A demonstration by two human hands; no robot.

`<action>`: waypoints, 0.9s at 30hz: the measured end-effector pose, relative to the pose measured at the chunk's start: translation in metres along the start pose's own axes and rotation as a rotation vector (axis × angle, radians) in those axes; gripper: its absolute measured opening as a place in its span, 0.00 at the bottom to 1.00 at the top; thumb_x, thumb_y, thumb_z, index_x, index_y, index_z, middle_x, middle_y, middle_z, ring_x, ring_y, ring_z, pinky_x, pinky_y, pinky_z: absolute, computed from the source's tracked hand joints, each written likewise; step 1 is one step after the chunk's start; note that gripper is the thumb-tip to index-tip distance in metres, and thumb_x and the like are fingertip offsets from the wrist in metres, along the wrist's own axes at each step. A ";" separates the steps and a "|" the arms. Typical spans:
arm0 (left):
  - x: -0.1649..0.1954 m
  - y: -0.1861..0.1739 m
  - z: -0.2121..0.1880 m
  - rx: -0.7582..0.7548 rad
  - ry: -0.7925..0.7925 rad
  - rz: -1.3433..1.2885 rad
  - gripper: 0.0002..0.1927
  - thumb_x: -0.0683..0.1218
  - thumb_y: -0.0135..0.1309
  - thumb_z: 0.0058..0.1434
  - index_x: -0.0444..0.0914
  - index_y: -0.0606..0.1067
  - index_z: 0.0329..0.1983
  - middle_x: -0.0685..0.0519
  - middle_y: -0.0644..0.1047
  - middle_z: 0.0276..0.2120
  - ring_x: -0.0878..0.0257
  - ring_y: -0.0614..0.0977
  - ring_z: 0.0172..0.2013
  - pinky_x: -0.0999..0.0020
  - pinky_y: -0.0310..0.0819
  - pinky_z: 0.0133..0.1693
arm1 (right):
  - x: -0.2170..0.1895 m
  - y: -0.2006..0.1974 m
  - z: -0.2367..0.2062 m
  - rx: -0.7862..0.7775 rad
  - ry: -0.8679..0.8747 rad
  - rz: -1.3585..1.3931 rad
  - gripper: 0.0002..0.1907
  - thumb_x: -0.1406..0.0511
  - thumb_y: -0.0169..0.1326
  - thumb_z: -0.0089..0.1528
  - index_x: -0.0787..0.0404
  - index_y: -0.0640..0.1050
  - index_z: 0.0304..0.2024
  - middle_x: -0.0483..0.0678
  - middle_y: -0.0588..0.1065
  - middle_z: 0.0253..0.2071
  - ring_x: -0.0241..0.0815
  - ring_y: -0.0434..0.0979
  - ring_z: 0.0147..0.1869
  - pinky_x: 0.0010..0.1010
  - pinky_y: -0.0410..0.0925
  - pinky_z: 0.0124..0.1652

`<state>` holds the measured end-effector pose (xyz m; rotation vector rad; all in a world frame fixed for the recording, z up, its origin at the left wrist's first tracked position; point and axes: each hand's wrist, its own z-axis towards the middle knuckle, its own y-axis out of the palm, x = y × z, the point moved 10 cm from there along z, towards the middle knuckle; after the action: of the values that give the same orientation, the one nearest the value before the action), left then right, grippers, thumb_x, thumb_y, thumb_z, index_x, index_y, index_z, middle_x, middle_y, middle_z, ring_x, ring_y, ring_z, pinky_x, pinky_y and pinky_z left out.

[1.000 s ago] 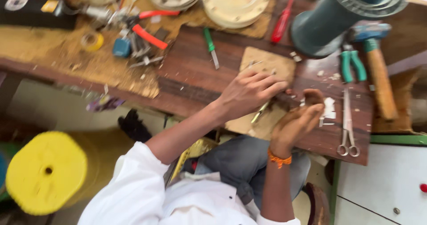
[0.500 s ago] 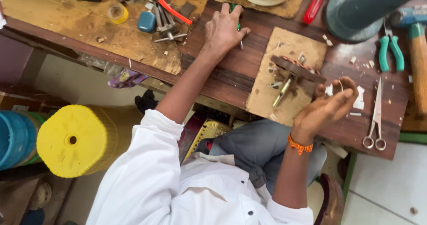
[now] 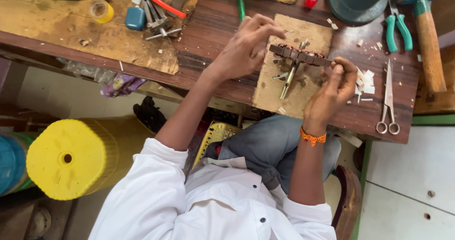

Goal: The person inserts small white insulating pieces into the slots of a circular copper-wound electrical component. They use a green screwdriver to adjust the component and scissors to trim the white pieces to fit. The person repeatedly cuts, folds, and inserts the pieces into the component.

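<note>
A small motor armature [image 3: 298, 55] with copper windings and a steel shaft lies on a brown board [image 3: 303, 86] on the dark wooden bench [image 3: 213, 26]. My left hand [image 3: 246, 48] pinches the armature's left end with its fingertips. My right hand [image 3: 332, 90], an orange band at its wrist, grips the right end. The shaft points toward me between the two hands. Small white paper scraps [image 3: 365, 81] lie just right of my right hand.
Scissors [image 3: 388, 102], green-handled pliers [image 3: 397, 29] and a wooden-handled hammer [image 3: 429, 45] lie at right. A green screwdriver [image 3: 241, 5], red-handled pliers [image 3: 163, 5], blue box [image 3: 135, 18] and yellow tape roll [image 3: 102, 11] lie at back left. A yellow drum [image 3: 71, 157] stands below.
My left hand left the green screwdriver at the back and came onto the armature's left end. My right hand moved up to the armature's right end.
</note>
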<state>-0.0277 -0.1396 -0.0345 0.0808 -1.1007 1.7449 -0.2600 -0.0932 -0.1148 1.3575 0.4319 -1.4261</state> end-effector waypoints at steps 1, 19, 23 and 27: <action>0.011 0.001 -0.002 -0.046 0.056 -0.056 0.30 0.34 0.59 0.56 0.46 0.73 0.62 0.51 0.72 0.57 0.54 0.71 0.60 0.57 0.71 0.63 | -0.001 0.000 0.000 0.006 -0.005 -0.003 0.05 0.69 0.49 0.75 0.61 0.76 0.50 0.43 0.74 0.48 0.30 0.72 0.48 0.25 0.68 0.49; -0.078 -0.048 0.045 0.047 -0.652 0.608 0.35 0.53 0.67 0.50 0.42 0.68 0.60 0.38 0.76 0.52 0.44 0.80 0.48 0.53 0.83 0.36 | -0.016 0.020 0.002 -0.054 0.003 -0.018 0.07 0.68 0.47 0.76 0.63 0.76 0.48 0.42 0.74 0.43 0.31 0.73 0.44 0.24 0.68 0.45; -0.068 -0.039 0.037 0.154 -0.618 0.447 0.27 0.44 0.63 0.62 0.46 0.68 0.63 0.45 0.79 0.48 0.53 0.83 0.44 0.63 0.86 0.36 | -0.027 0.011 -0.001 0.001 -0.094 -0.170 0.07 0.67 0.48 0.75 0.63 0.77 0.48 0.43 0.75 0.45 0.31 0.72 0.43 0.25 0.69 0.44; -0.037 -0.049 0.020 0.266 -0.387 -0.360 0.27 0.44 0.62 0.66 0.46 0.66 0.66 0.51 0.82 0.43 0.63 0.87 0.36 0.69 0.86 0.35 | -0.068 0.004 -0.035 -0.012 -0.230 -0.245 0.09 0.64 0.50 0.78 0.63 0.77 0.49 0.45 0.76 0.45 0.32 0.73 0.43 0.25 0.68 0.45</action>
<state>0.0194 -0.1773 -0.0114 0.7616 -1.0388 1.5691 -0.2542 -0.0370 -0.0639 1.1425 0.4651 -1.7564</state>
